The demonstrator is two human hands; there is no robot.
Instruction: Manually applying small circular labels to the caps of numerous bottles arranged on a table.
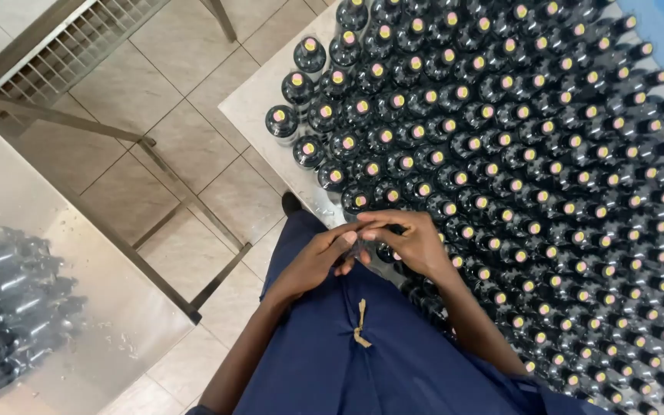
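Note:
A great many dark glass bottles with pale cork tops stand upright, packed close on a light table at the right. My left hand and my right hand meet at the table's near edge, fingertips pinched together on a small thin clear piece that is hard to make out. The right hand lies over the top of a bottle in the front row. Both forearms reach up from my dark blue garment.
Beige floor tiles lie at the left. A metal frame with angled legs crosses the floor, and a wire rack sits at the top left. A second steel table at the lower left carries lying dark bottles.

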